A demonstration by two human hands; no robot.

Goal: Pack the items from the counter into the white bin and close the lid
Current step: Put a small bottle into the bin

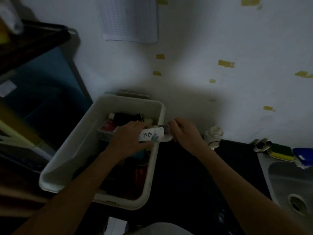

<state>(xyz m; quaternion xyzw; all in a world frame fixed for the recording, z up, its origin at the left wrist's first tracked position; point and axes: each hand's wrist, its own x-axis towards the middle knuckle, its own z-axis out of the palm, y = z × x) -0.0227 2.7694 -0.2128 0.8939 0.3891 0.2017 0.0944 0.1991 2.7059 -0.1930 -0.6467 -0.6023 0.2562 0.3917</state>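
The white bin (76,150) stands open on the dark counter, left of centre, with dark and red items inside. Both hands hold a white packet (152,135) with black lettering over the bin's right rim. My left hand (130,139) grips its left end from above. My right hand (184,131) pinches its right end, which looks clear. A flat pale piece (133,94), possibly the lid, stands behind the bin against the wall.
A small white object (213,134) sits on the black counter (186,175) by the wall. At the right are a steel sink (291,182), a green-and-yellow sponge (282,152) and a blue item (304,156). A dark shelf (33,41) and blue surface stand left.
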